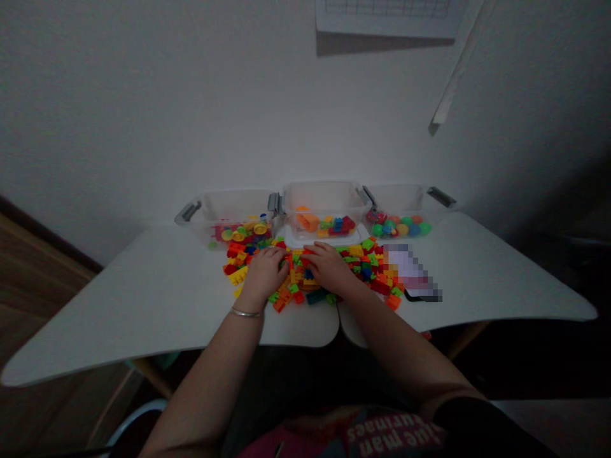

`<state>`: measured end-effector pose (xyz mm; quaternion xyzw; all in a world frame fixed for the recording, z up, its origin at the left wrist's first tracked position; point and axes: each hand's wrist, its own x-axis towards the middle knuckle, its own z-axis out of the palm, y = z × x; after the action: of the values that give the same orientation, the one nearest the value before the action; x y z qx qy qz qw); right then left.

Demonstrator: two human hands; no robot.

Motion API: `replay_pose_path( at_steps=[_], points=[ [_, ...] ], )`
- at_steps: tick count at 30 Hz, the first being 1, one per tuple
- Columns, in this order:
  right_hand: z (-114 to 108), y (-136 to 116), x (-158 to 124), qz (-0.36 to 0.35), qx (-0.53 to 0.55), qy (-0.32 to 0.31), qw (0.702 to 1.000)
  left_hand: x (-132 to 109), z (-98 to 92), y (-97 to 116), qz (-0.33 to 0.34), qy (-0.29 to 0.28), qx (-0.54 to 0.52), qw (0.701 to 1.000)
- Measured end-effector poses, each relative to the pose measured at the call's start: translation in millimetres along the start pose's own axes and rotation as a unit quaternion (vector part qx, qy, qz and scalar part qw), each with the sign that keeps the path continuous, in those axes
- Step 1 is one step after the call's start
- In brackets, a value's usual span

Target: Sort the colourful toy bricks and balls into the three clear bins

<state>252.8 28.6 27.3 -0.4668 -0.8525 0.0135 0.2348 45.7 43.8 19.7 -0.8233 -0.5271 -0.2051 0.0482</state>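
Left hand (pixel 265 270) and right hand (pixel 329 267) lie palm-down, side by side — forearms stretched forward.

Looks like a room at home set up for play: white tables (pixel 143 299) against a plain wall (pixel 191 95), wood flooring (pixel 28 267) at left, clear latch-lid tubs (pixel 324 191) of toys, heaped coloured building bricks (pixel 363 261), bright balls (pixel 401 228).

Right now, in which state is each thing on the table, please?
left hand, palm down on the brick pile, grip unclear.
right hand, palm down on the brick pile, grip unclear.
brick pile, loose, spread on the table.
left bin, uncovered, far from full.
middle bin, uncovered, far from full.
right bin, uncovered, balls inside.
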Motion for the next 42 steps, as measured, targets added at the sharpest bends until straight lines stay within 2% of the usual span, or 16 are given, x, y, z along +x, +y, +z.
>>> replay_pose_path(
  at_steps=[6,14,21,34,38,42],
  points=[
    [-2.7,2.7,1.0,0.028,0.007,0.042,0.999,0.0,-1.7,1.9,-0.004,0.004,0.002,1.0],
    [-0.6,3.2,1.9,0.054,0.009,0.062,0.997,0.1,-0.4,0.5,0.008,0.012,-0.002,1.0],
    [1.3,6.3,2.1,0.035,0.021,0.073,0.997,-0.2,0.0,0.5,0.007,0.016,-0.004,1.0],
    [8.4,8.7,6.0,0.062,0.171,0.149,0.972,0.1,1.1,-1.0,0.006,0.01,-0.005,1.0],
    [-0.3,10.7,9.9,0.065,0.223,0.201,0.952,0.2,1.4,-1.6,0.005,0.006,-0.006,1.0],
    [-25.8,20.0,23.3,0.054,0.247,0.257,0.933,-0.2,1.8,-2.6,-0.001,0.002,0.0,1.0]
  ],
)
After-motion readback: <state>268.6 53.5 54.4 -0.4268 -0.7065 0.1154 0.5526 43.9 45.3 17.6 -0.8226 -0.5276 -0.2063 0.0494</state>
